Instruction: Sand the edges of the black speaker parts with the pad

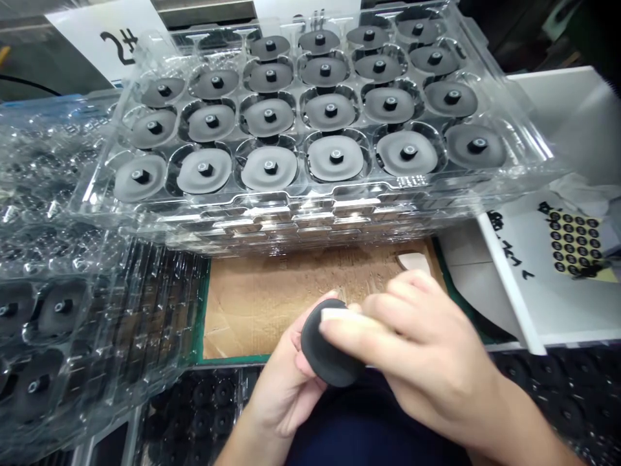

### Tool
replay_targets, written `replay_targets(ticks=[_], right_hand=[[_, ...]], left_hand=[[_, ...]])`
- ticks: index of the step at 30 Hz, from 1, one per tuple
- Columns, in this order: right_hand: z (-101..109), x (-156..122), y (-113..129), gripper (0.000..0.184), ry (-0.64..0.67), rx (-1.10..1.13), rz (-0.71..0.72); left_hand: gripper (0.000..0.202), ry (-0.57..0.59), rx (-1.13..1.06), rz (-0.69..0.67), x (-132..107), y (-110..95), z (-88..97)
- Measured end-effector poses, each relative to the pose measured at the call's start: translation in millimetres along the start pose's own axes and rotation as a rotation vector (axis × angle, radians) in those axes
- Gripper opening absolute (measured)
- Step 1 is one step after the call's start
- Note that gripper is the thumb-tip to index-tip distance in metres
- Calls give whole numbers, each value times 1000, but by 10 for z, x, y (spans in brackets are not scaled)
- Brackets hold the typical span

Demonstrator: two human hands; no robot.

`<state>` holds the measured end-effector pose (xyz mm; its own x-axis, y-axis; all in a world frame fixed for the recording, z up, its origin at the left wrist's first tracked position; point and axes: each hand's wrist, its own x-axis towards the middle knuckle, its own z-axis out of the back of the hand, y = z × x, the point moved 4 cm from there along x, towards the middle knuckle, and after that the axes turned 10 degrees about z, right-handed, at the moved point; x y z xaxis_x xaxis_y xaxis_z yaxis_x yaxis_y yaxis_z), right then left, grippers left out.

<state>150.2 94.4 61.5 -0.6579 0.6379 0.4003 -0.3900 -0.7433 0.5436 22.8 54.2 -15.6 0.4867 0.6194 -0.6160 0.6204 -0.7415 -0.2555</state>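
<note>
My left hand (286, 382) is closed around the edge of a dark, rounded disc (334, 362), tilted with its smooth face up. My right hand (427, 343) has its thumb pressed on the upper part of that same disc, its other fingers curled; what lies under them is hidden. Beyond the hands, a clear plastic tray (339, 188) tops a stack of trays. Its pockets hold several similar dark discs (336, 157), each with a small raised stem in the middle.
Cardboard (257, 304) on a green mat lies beneath my hands, with a small white piece (414, 262) on it. More clear trays (53, 259) are piled at left. A white bin (577, 310) at right holds a sheet of round black stickers (575, 239). A paper sign (109, 39) stands behind.
</note>
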Motion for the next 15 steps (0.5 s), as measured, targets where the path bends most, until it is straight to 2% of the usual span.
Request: replay_targets(ticks=[2, 3, 4, 6, 9, 12, 15], right_hand=[[-50, 63, -78, 34, 4, 86, 120], [-74, 67, -145, 34, 1, 113, 114], [-100, 48, -225, 33, -8, 114, 55], [-173, -67, -377, 28, -35, 85, -156], [-415, -360, -456, 23, -4, 194, -410], [-720, -640, -427, 23, 120, 325, -510], [-790, -772, -438, 23, 137, 339, -568]], left_hand=[[46, 11, 27, -2, 2, -10, 35], [49, 34, 34, 0, 0, -12, 52], [53, 61, 31, 1, -4, -15, 73], [55, 95, 4, 3, -21, -24, 129], [47, 90, -35, 14, -53, -43, 219], [45, 48, -34, 6, -76, -79, 268], [50, 22, -17, 29, -90, -105, 247]])
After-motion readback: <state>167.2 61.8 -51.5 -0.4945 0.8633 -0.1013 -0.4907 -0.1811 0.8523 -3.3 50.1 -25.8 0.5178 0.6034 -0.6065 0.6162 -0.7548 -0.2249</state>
